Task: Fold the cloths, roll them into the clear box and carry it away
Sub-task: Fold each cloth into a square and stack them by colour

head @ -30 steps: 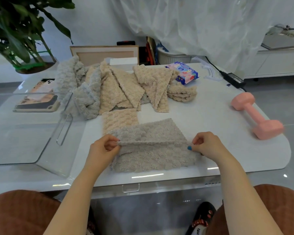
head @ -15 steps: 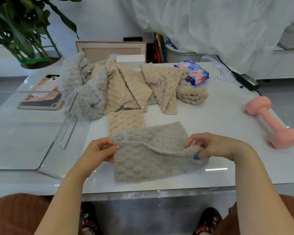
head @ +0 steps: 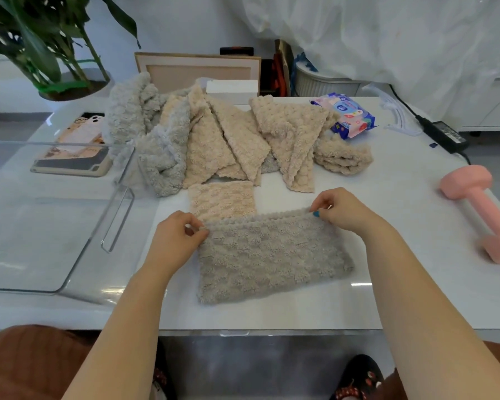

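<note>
Beside clear box, left hand and right hand pinch grey cloth

clear box: cut by left edge | dumbbell: cut right

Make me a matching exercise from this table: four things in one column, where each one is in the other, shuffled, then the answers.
1 grey cloth
2 clear box
3 pink dumbbell
4 wipes pack

A far side, right of the cloth pile
B right edge of the table
C pinched by left hand and right hand
D left side of the table

Pairs: 1-C, 2-D, 3-B, 4-A
</note>
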Demonstrator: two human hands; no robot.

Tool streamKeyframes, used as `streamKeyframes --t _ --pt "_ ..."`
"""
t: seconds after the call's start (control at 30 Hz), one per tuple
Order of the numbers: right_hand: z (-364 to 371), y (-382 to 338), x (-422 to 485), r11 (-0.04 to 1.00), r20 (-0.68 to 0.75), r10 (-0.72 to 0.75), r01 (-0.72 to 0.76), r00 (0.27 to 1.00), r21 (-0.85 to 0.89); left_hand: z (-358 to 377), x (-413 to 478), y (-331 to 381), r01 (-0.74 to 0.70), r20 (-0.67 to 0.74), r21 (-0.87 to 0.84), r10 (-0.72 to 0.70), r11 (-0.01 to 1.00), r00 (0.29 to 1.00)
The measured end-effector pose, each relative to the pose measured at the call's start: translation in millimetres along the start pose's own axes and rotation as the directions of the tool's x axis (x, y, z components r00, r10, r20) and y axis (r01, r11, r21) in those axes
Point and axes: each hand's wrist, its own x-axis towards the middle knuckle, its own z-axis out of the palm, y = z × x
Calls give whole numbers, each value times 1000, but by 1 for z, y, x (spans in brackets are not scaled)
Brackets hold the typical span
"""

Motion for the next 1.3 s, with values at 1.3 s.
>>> streamKeyframes --t 1.3 --pt "-31 3 -88 768 95 47 -97 994 633 -18 -15 50 17 109 -534 49 845 993"
